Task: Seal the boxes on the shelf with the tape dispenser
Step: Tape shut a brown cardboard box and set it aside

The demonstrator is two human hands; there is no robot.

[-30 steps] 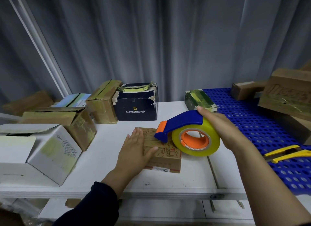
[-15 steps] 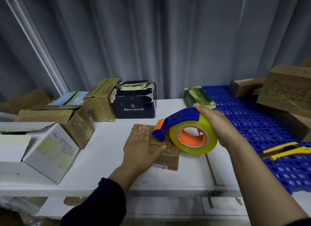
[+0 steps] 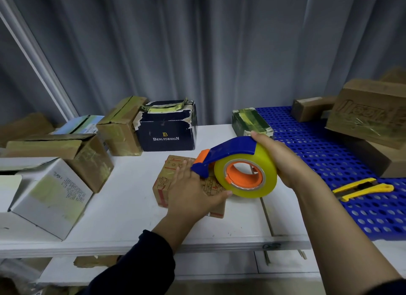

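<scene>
— Where are your hands sitting right now?

— I'm pressing my left hand (image 3: pixel 193 191) flat, fingers spread wide, on the small brown printed cardboard box (image 3: pixel 167 180) nearest me on the white shelf (image 3: pixel 123 207). My right hand (image 3: pixel 283 160) is wrapping round the blue-and-orange tape dispenser with its yellow roll (image 3: pixel 237 169), holding it firmly.

— And which way is the box lying from the dispenser?

— Just left of and below it; the blue nose is hovering over the box top, right by my left fingers. The box's long axis is running away from me, tilted a little to the left, so I'm judging the pull should follow that line.

— What's farther back?

— A navy box lettered in white (image 3: pixel 168 127), worn brown cartons to its left, a blue perforated panel (image 3: pixel 329 154) carrying a yellow utility knife (image 3: pixel 362 188), then grey curtain.
</scene>
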